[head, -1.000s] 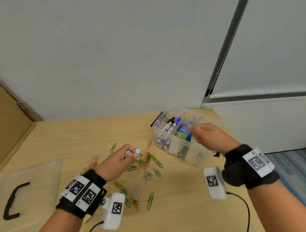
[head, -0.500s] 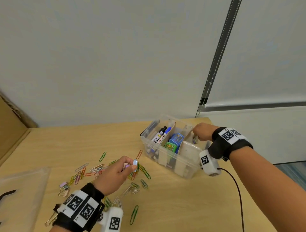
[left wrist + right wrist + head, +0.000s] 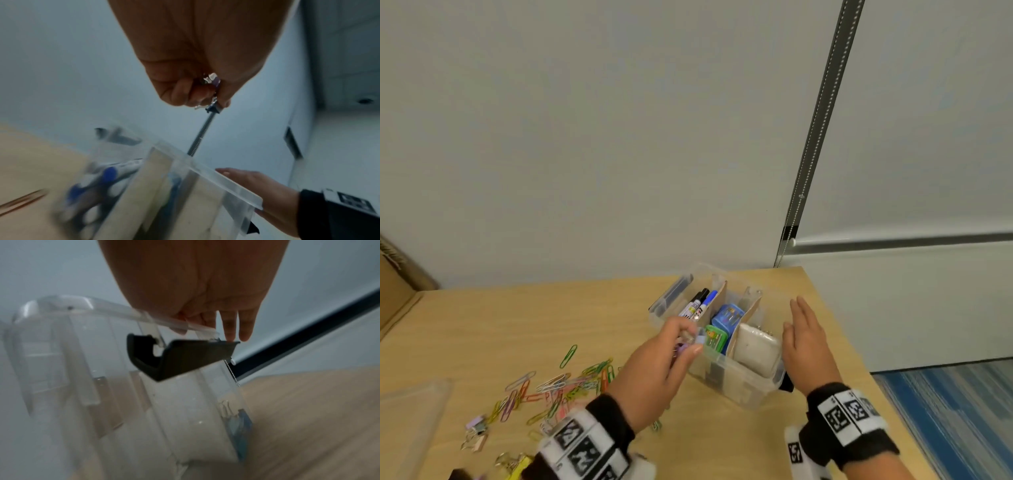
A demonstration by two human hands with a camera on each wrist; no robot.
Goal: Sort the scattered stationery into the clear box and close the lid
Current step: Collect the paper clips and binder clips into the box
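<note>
I saw one table (image 3: 482, 329), then one clear box (image 3: 743, 387) near its far right corner, long axis running from far-left to near-right, three markers (image 3: 697, 305) inside pointing away. My right hand (image 3: 804, 346) lay spread against its right end. My left hand (image 3: 654, 370) pinched small binder clips (image 3: 690, 344) over the box's near rim. Paper clips (image 3: 558, 387) lay scattered left, too many to count.

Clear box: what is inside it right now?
The clear box holds markers, a blue case, a green case and a white pack. Its bottom is hidden.
</note>
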